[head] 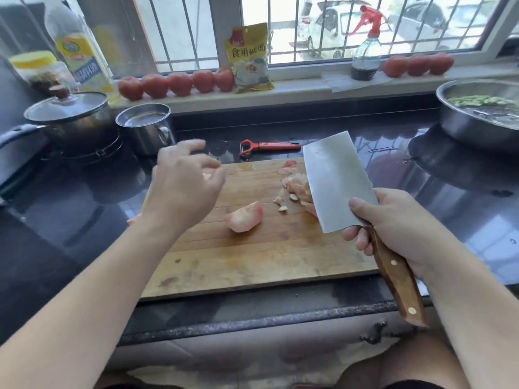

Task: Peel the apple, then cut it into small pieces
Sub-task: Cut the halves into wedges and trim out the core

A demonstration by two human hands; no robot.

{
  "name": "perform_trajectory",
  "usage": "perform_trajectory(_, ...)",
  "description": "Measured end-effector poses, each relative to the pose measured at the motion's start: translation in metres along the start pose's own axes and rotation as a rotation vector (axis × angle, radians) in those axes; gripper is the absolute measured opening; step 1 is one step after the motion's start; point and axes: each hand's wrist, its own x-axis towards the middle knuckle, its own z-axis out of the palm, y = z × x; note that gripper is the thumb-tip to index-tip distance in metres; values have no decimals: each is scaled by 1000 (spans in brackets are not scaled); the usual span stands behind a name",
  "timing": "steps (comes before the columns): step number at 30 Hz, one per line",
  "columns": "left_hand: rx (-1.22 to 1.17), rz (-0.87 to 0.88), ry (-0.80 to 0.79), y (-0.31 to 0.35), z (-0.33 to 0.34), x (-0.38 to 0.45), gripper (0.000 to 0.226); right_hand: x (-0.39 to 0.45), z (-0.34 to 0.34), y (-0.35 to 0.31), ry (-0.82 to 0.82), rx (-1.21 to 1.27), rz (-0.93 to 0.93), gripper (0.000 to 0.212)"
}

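Note:
A peeled apple wedge (pixel 245 217) lies in the middle of the wooden cutting board (pixel 252 256). Several small cut apple pieces (pixel 293 192) sit to its right, partly hidden behind the cleaver blade (pixel 337 181). My right hand (pixel 393 223) grips the cleaver's wooden handle, the blade raised and tilted over the pieces. My left hand (pixel 185 183) hovers above the board's left end, fingers loosely spread and holding nothing; it looks blurred. A red peeler (pixel 266 147) lies on the counter behind the board.
A lidded pot (pixel 67 113) and a steel cup (pixel 146 127) stand at the back left. A steel basin (pixel 477 119) with greens sits at the back right. Tomatoes (pixel 177 84), bottles and a packet line the windowsill. The counter's front edge runs just below the board.

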Motion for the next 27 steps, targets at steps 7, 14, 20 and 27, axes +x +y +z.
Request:
perform_trajectory(7,38,91,-313,13,10,-20,39,-4,18,-11,-44,-53,-25,16)
perform_trajectory(14,330,271,-366,2,49,-13,25,-12,15,-8,-68,-125,-27,16)
perform_trajectory(20,411,162,-321,-37,16,-1,33,-13,22,-14,-93,-163,-22,17)
perform_trajectory(27,145,-40,198,-22,-24,-30,31,-2,84,-37,-221,-524,-36,24)
